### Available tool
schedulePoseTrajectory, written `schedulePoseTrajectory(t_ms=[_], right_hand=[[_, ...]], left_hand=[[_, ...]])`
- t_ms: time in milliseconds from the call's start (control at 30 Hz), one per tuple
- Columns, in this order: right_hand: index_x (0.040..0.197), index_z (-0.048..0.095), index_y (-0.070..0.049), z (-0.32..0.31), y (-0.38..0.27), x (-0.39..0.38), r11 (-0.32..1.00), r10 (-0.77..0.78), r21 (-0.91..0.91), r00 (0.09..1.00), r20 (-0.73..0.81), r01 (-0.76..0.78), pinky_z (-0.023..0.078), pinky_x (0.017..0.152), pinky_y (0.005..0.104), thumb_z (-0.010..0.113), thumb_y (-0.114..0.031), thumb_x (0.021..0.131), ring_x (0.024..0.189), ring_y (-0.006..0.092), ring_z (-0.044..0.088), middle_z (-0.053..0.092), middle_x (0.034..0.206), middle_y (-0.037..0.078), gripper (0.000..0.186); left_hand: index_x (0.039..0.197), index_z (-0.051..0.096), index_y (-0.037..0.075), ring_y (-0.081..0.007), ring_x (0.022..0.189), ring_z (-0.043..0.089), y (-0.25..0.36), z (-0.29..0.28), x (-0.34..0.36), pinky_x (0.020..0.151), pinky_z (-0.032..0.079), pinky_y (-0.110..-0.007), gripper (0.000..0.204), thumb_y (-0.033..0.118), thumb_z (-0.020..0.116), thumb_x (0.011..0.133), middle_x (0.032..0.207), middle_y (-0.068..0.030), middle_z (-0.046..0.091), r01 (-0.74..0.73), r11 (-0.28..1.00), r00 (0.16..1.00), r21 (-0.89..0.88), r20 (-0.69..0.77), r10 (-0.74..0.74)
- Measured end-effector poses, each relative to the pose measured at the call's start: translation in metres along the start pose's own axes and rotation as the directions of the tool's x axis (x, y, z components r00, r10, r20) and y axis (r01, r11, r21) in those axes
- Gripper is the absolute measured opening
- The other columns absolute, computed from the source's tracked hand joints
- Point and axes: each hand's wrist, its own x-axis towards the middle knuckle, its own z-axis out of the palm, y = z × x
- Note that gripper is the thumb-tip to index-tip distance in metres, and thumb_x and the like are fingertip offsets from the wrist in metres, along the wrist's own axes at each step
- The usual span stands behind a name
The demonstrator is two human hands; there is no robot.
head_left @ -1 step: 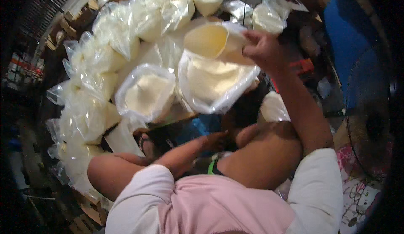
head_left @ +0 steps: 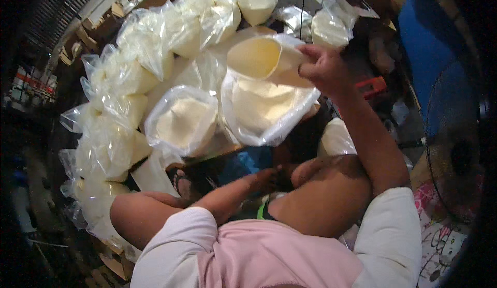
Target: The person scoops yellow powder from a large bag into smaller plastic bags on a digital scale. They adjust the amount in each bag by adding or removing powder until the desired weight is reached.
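Note:
My right hand [head_left: 325,69] is closed on the right end of a cream-coloured jug [head_left: 252,59], tipped on its side with its round mouth facing left. The jug is over the back of a large open white bag [head_left: 266,104] of pale, cream-coloured powder. To the left of that bag is a smaller open plastic bag [head_left: 182,121], also with pale powder inside. My left hand [head_left: 269,178] is low between my legs, near the front of the big bag. Shadow hides its fingers, so whether it holds anything does not show.
Filled clear bags [head_left: 150,45] stand in a curved row on the left and back. Another filled bag [head_left: 331,26] is at the back right. Beside my right forearm lies a red object [head_left: 371,87]. A blue panel [head_left: 432,50] and a fan [head_left: 453,143] stand right.
The view has shifted slightly, so most things appear a little lower. My right hand still holds the jug over the large bag; my left hand stays low.

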Motion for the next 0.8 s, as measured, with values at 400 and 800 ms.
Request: schedulePoseTrajectory(t_ms=[400, 800], right_hand=[[0.108, 0.074, -0.002, -0.004, -0.003, -0.002, 0.999, 0.023, 0.046, 0.996, -0.085, -0.019, 0.055, 0.088, 0.0349, 0.063, -0.015, 0.07, 0.088, 0.0239, 0.073, 0.076, 0.095, 0.016, 0.041], [0.117, 0.067, 0.005, -0.015, -0.009, -0.006, 0.987, 0.095, 0.124, 0.995, 0.03, -0.098, 0.054, 0.088, 0.03, 0.062, -0.007, 0.071, 0.093, 0.0175, 0.069, 0.073, 0.103, 0.012, 0.048]], left_hand=[[0.141, 0.052, 0.006, -0.0314, 0.132, 0.052, -0.015, 0.002, -0.007, 0.114, 0.036, -0.049, 0.075, 0.067, 0.039, 0.1, 0.142, -0.0154, 0.056, -0.094, 0.992, 0.983, -0.085, 0.148, 0.106], [0.149, 0.044, 0.005, -0.0319, 0.144, 0.035, -0.012, 0.029, -0.012, 0.118, 0.029, -0.048, 0.09, 0.074, 0.05, 0.091, 0.156, -0.017, 0.04, -0.153, 0.982, 0.967, -0.113, 0.186, 0.172]])
